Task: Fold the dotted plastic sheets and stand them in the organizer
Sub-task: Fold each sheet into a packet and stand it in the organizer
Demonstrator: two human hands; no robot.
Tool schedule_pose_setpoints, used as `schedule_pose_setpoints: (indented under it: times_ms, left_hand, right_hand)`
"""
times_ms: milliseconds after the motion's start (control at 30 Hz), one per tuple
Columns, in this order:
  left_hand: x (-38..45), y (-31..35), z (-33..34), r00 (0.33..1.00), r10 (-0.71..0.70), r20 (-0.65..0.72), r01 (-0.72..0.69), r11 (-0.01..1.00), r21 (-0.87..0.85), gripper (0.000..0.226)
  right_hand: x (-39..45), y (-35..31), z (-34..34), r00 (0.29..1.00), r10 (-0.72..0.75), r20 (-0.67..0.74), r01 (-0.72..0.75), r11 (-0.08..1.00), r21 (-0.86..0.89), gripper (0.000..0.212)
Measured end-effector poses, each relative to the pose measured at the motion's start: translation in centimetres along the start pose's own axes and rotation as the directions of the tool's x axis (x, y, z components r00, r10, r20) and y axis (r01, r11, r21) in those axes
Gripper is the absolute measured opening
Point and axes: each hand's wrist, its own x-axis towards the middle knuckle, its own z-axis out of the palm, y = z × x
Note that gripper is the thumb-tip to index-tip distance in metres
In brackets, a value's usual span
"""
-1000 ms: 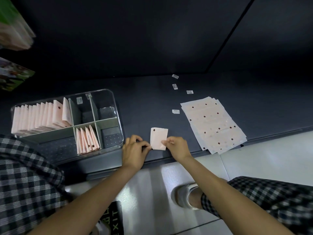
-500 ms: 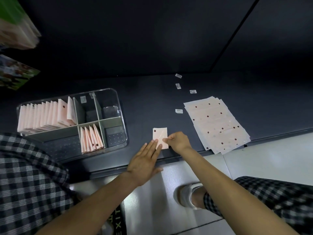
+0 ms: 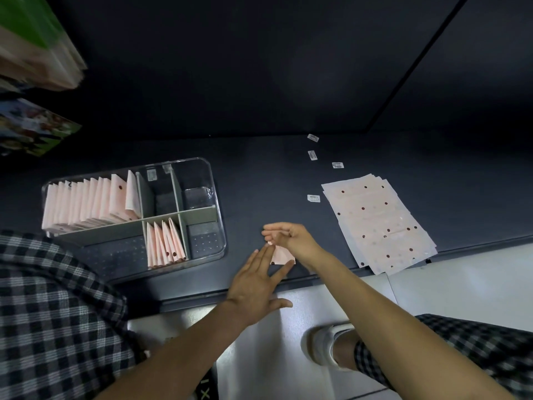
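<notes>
Four folded sheets point(image 3: 165, 244) stand in organizer's point(image 3: 217, 180) front compartment.

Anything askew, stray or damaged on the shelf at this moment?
Four small white labels lie scattered loose on the dark shelf beside the fanned stack of flat sheets. Nothing looks damaged; the folded sheets stand in the organizer.

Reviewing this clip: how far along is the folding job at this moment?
Well underway. Done: the organizer holds a long row of folded sheets in its back compartment and a few more in front. In hand: one folded sheet on the counter under the left hand and right hand. Left: a stack of flat dotted sheets.
</notes>
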Motion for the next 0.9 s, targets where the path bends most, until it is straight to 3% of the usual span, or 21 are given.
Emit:
schedule_pose_setpoints:
  times_ms: [200, 267, 333, 433, 500, 567, 767, 833, 900]
  left_hand:
    - [0.0, -0.1, 0.2, 1.0, -0.015, -0.007, 0.015, 1.0, 0.0, 0.079]
    - [0.0, -0.1, 0.2, 1.0, -0.011, 0.008, 0.011, 1.0, 0.01, 0.079]
    - [-0.1, -0.3, 0.1, 1.0, -0.004, 0.013, 0.004, 0.999, 0.032, 0.077]
    - [-0.3, -0.7, -0.1, 1.0, 0.005, -0.003, -0.005, 1.0, 0.028, 0.073]
    - [-0.6, -0.8, -0.3, 0.999, -0.012, -0.032, 0.011, 0.999, -0.043, 0.068]
    - [-0.9, -0.8, -0.5, 0.996, -0.056, -0.068, 0.045, 0.988, -0.145, 0.06]
    - [-1.1, -0.4, -1.2, 0.965, -0.246, -0.088, 0.173, 0.856, -0.488, 0.035]
    - [-0.8, -0.2, -1.8, 0.939, -0.331, -0.096, 0.19, 0.729, -0.658, 0.023]
    - [-0.6, 0.2, -2.7, 0.901, -0.433, -0.03, 0.208, 0.493, -0.845, 0.01]
  right_hand:
    - [2.2, -0.6, -1.5, 0.997, -0.061, 0.056, 0.077, 0.93, -0.359, 0.033]
    - [2.6, -0.8, -2.3, 0.986, -0.106, 0.129, 0.163, 0.786, -0.597, 0.035]
    - [2.9, -1.0, -3.1, 0.969, -0.13, 0.21, 0.247, 0.54, -0.805, 0.035]
    - [2.7, -1.5, -3.5, 0.964, -0.09, 0.251, 0.267, 0.287, -0.92, 0.035]
    - [2.4, -1.6, -3.5, 0.966, -0.07, 0.249, 0.258, 0.218, -0.941, 0.03]
    - [1.9, -1.3, -3.5, 0.975, -0.061, 0.214, 0.223, 0.261, -0.939, 0.022]
    - [-1.0, 0.7, -3.5, 0.998, -0.058, -0.026, 0.022, 0.695, -0.719, 0.01]
    - [-2.0, 1.3, -3.3, 0.997, -0.027, -0.074, -0.023, 0.8, -0.6, 0.019]
    - [-2.9, 1.9, -2.8, 0.994, 0.008, -0.111, -0.064, 0.855, -0.515, 0.028]
